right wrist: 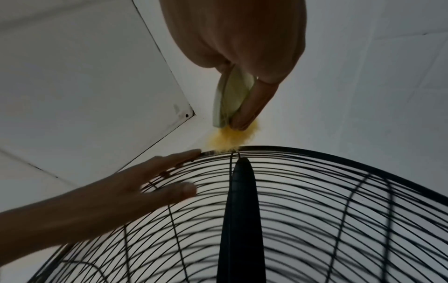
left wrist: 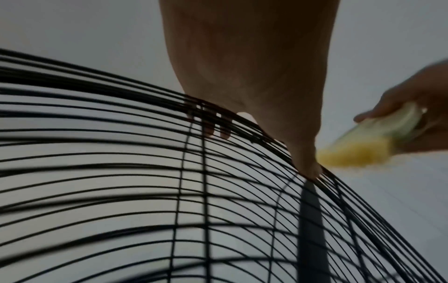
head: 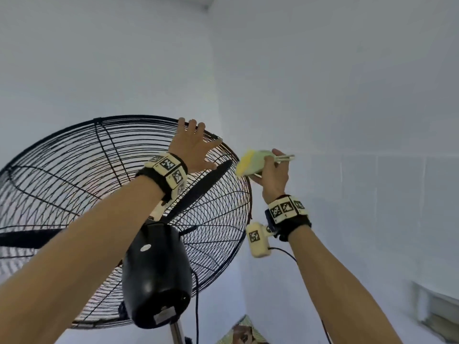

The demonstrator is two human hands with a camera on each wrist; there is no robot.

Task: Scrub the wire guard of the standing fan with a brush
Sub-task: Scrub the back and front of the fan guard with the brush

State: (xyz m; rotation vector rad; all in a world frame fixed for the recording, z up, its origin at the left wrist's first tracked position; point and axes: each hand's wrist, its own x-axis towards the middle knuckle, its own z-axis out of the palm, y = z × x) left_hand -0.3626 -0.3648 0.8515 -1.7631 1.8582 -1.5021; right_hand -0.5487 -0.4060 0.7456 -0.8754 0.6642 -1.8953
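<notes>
Left hand, fingers spread flat, rests on the wire guard rim at about 1 o'clock. Right hand grips the brush, its yellow bristles meeting the rim just beside the left fingertips. The rim curves away toward 3 o'clock; right hand nearer.

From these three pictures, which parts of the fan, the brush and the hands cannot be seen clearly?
- Fan base: the pole leaves the head view's bottom edge.
- Wire guard: the left edge cuts its rim; the left forearm covers part.
- Left hand: its fingertips hook over the rim, hidden in the head view, blurred in the left wrist view.
- Brush: the right hand covers the handle's middle; bristle contact with the rim is too blurred.
</notes>
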